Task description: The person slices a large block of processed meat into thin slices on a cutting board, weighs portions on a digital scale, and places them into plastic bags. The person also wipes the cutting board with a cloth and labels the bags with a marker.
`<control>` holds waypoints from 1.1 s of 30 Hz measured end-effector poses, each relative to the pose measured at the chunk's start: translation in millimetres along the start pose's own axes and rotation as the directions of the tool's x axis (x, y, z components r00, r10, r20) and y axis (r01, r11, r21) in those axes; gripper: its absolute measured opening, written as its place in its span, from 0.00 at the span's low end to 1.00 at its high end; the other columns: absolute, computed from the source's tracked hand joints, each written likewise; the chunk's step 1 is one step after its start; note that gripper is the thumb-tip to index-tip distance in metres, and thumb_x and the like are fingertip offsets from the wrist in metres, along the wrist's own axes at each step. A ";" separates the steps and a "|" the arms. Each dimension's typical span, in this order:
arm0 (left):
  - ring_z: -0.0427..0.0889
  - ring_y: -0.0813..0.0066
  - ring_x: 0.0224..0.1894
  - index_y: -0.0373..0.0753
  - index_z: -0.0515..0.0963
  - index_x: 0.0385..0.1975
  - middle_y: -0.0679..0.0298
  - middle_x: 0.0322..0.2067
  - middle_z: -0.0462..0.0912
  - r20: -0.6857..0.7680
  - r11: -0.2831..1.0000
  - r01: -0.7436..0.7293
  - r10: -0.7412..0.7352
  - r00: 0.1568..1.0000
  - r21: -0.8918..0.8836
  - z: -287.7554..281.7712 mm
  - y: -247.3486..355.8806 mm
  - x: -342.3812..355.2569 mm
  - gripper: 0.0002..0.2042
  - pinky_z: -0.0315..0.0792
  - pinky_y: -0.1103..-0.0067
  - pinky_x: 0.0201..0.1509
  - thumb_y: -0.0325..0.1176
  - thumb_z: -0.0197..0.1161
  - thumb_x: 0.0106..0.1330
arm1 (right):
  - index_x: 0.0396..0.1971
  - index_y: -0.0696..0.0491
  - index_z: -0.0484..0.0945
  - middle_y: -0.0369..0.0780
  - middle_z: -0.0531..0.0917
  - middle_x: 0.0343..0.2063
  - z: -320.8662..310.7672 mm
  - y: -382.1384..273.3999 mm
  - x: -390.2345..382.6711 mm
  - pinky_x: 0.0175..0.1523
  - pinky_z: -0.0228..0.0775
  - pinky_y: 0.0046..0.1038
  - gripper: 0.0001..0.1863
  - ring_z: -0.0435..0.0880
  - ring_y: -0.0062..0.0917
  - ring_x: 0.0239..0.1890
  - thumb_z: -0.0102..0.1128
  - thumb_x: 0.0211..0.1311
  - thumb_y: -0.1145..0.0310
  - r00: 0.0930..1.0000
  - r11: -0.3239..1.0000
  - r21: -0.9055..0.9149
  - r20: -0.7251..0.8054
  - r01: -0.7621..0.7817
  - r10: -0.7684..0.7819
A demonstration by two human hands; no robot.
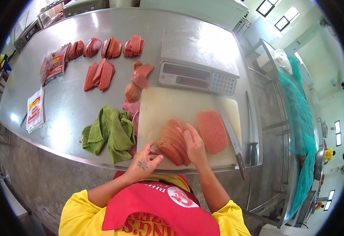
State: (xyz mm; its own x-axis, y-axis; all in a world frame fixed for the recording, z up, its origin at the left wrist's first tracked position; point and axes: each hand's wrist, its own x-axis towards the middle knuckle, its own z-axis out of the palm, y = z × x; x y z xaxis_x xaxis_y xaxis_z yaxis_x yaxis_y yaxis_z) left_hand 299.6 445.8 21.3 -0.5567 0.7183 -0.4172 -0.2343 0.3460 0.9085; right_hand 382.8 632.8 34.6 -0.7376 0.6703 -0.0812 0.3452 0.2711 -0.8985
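Observation:
A fanned pile of pink meat slices [171, 138] lies near the front of the white cutting board [179, 100]. My right hand [195, 146] rests along the right side of the pile, fingers extended against the slices. At the pile's lower left is my left hand [143, 162], its thumb and fingers apart, with a small gap to the slices. A larger uncut piece of the meat [211, 131] sits to the right of my right hand. Beside it, a long knife [231, 135] lies on the board, its handle overhanging the table's front edge.
A digital scale [199, 51] stands behind the board. Several portions of sliced meat [100, 74] are spread over the steel table [61, 102]. A green cloth [111, 133] lies left of the board, plastic packets [35, 110] farther left. A black-handled sharpening steel [252, 129] lies at the right edge.

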 end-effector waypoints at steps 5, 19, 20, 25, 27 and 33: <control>0.80 0.61 0.41 0.23 0.45 0.65 0.45 0.45 0.76 -0.129 0.979 0.004 0.023 0.991 0.203 16.0 33.2 -7.6 0.48 0.73 0.73 0.48 0.48 0.67 0.56 | 0.53 0.59 0.72 0.50 0.75 0.52 -2.3 3.6 -1.9 0.61 0.61 0.35 0.21 0.71 0.40 0.56 0.46 0.69 0.60 0.996 0.995 -0.074 0.065 0.070 -0.065; 0.50 0.45 0.68 0.36 0.51 0.67 0.43 0.66 0.49 -0.108 0.542 -0.241 0.534 0.839 0.805 56.1 32.9 27.8 0.47 0.47 0.57 0.69 0.49 0.69 0.51 | 0.51 0.60 0.73 0.49 0.78 0.48 -23.5 20.6 -1.0 0.54 0.70 0.33 0.20 0.78 0.39 0.50 0.58 0.60 0.70 0.977 0.987 0.025 0.140 0.156 -0.158; 0.51 0.45 0.68 0.35 0.52 0.66 0.43 0.66 0.50 -0.120 0.552 -0.237 0.533 0.837 0.799 57.7 30.4 28.4 0.46 0.47 0.58 0.69 0.48 0.69 0.52 | 0.51 0.61 0.73 0.49 0.78 0.47 -24.4 19.0 -1.0 0.54 0.70 0.33 0.19 0.78 0.39 0.50 0.57 0.60 0.70 0.981 0.990 0.028 0.126 0.142 -0.144; 0.54 0.46 0.67 0.34 0.53 0.66 0.42 0.64 0.54 -0.186 0.642 -0.181 0.460 0.868 0.745 61.9 28.9 20.7 0.42 0.48 0.60 0.69 0.43 0.68 0.54 | 0.50 0.62 0.73 0.50 0.79 0.46 -24.9 21.5 -0.2 0.52 0.72 0.33 0.16 0.79 0.42 0.47 0.52 0.64 0.73 0.972 0.971 -0.047 -0.017 0.233 -0.234; 0.53 0.46 0.67 0.33 0.53 0.65 0.41 0.64 0.54 -0.176 0.655 -0.196 0.457 0.872 0.730 61.0 30.0 18.3 0.42 0.48 0.61 0.69 0.43 0.68 0.54 | 0.50 0.62 0.73 0.51 0.79 0.46 -26.7 24.1 2.1 0.53 0.71 0.35 0.15 0.79 0.43 0.47 0.51 0.64 0.74 0.968 0.968 -0.042 -0.030 0.248 -0.249; 0.53 0.47 0.68 0.30 0.53 0.65 0.40 0.64 0.54 -0.193 0.717 -0.234 0.459 0.867 0.656 57.8 20.7 13.8 0.40 0.48 0.63 0.70 0.42 0.66 0.57 | 0.51 0.62 0.72 0.51 0.77 0.48 -32.0 25.8 1.1 0.55 0.69 0.36 0.18 0.76 0.44 0.51 0.56 0.62 0.71 0.958 0.961 0.003 0.084 0.276 -0.276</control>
State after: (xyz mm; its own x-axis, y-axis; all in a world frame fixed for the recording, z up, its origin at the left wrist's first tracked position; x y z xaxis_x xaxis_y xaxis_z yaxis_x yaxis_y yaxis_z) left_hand 333.1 497.8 33.0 -0.7440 0.6655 0.0599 0.4851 0.4763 0.7334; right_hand 409.5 662.6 25.1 -0.8501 0.5094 0.1337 0.1263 0.4436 -0.8873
